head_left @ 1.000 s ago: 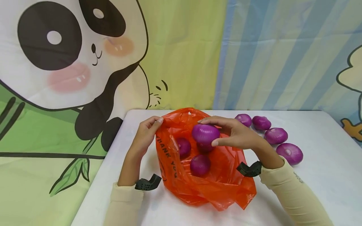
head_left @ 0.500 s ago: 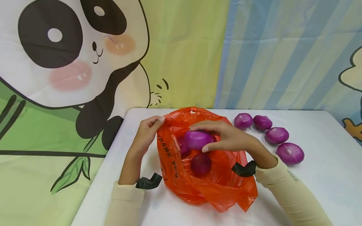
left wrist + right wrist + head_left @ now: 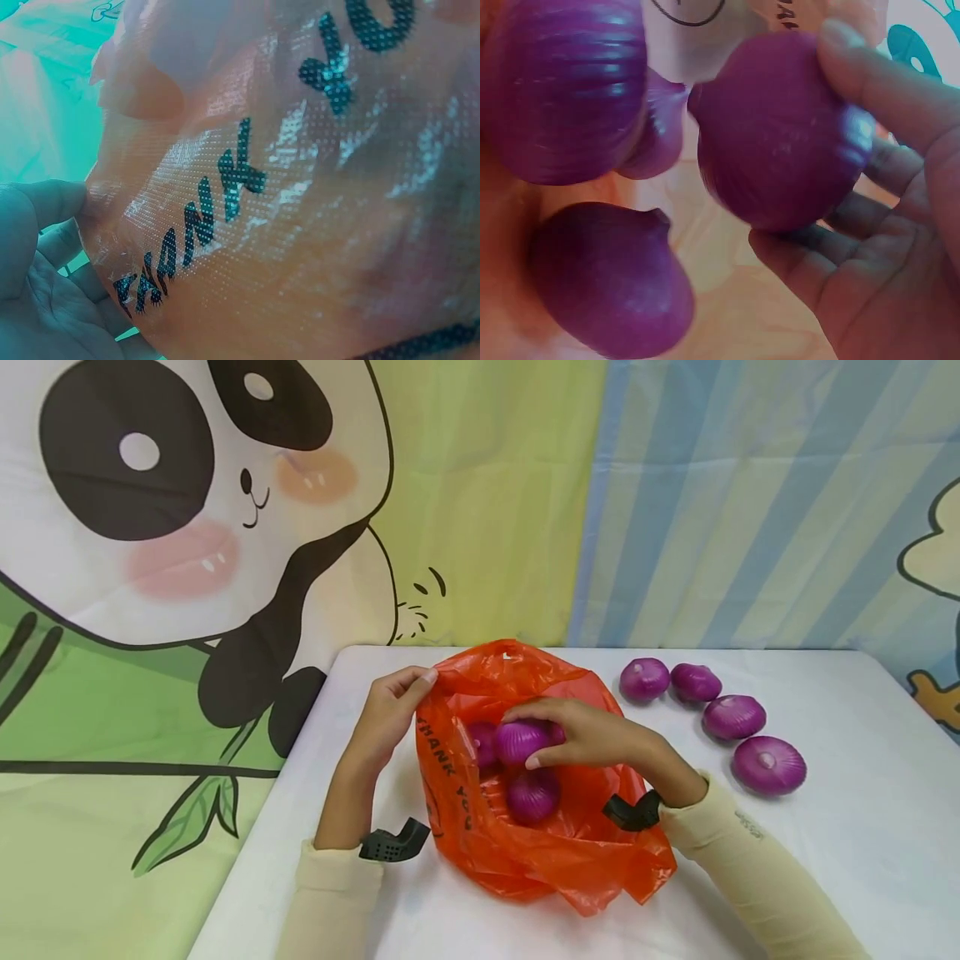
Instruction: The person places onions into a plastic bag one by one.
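My left hand (image 3: 382, 718) pinches the left rim of a red plastic bag (image 3: 592, 868) with "THANK YOU" printed on its side. Thumb and finger also show on the bag's edge in the left wrist view. Inside the mouth of the bag, my right hand (image 3: 592, 735) holds a purple onion (image 3: 780, 135), thumb on one side and fingers on the other. Several more onions lie in the bag around it, one nearer the front (image 3: 534, 796) and another to the left (image 3: 482, 742). The right wrist view shows an onion (image 3: 615, 277) just below the held one.
To the right of the bag, several loose onions (image 3: 768, 766) lie in a slanting row on the white table (image 3: 847, 860). A printed panda curtain (image 3: 480, 510) hangs right behind the table's far edge.
My right hand has moved down and to the left, lowering the onion from the bag's mouth to among the other onions. The left hand keeps its grip on the rim.
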Demonstrator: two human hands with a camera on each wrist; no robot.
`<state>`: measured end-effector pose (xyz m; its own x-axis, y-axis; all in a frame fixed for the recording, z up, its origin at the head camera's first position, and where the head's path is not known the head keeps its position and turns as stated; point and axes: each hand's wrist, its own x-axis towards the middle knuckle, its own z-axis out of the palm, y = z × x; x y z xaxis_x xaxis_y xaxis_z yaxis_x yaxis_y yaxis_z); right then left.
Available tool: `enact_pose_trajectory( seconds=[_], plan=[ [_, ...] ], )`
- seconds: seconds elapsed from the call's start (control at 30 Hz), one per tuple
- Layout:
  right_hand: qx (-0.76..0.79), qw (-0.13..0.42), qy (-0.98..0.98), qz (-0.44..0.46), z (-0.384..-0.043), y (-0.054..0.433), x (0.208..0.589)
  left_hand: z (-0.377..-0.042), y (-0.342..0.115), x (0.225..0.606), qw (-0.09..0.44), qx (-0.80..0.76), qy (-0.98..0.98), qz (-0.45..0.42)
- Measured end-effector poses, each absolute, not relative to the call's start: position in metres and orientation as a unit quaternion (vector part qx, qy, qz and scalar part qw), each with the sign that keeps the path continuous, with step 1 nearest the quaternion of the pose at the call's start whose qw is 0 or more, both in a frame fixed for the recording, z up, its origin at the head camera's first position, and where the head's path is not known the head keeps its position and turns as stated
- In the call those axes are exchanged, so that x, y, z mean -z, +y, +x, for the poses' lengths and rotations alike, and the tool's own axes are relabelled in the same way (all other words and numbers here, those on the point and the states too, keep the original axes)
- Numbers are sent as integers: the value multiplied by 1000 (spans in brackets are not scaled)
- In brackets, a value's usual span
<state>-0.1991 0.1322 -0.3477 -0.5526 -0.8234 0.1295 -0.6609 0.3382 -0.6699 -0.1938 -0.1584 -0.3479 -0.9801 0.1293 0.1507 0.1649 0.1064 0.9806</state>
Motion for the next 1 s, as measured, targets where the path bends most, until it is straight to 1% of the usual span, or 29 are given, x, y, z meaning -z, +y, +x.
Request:
enact_pose_trajectory(
  seconds=[0.3,0.47,0.73,1.0],
  plan=[
    [336,138,831,-421,-203,132,362,-195,-158,349,10,661,-744,-96],
    [324,138,832,-429,-203,134,363,-195,-158,349,7,661,-745,-92],
    [334,120,826,-438,-200,142,359,-195,-157,349,5,665,-742,-90],
    [328,75,829,-447,-194,148,352,-195,-156,350,6,669,-738,-89]
  ],
)
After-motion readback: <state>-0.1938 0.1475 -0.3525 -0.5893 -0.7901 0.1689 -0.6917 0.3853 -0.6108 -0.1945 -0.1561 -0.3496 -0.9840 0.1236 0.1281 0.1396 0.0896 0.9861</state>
